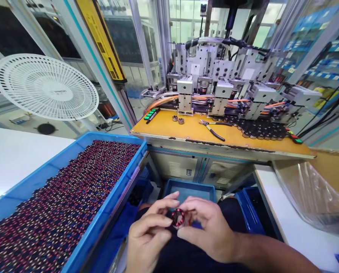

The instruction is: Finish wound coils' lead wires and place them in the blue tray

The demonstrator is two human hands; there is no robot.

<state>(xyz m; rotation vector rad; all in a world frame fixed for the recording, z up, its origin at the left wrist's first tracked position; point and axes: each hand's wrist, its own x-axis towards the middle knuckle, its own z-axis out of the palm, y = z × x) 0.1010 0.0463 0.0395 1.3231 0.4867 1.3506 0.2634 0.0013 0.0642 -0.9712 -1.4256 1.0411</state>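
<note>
A small motor stator (178, 218), a dark ring with red windings round an open centre, is held low in front of my lap. My right hand (207, 227) pinches its right side between thumb and fingers. At its left edge, the curved fingers of my left hand (152, 231) close on it with the fingertips. Part of the ring is hidden behind the fingers. To my left, a blue tray (84, 231) holds a dense layer of similar dark stators with red windings (72, 197).
Ahead, an orange-topped bench (169, 131) carries a multi-station machine (220, 91), pliers (215, 129), two loose rings (177, 119) and several dark stators (260, 128). A blue bin (190, 185) sits below. A white fan (46, 87) stands left; plastic sheeting (314, 193) lies right.
</note>
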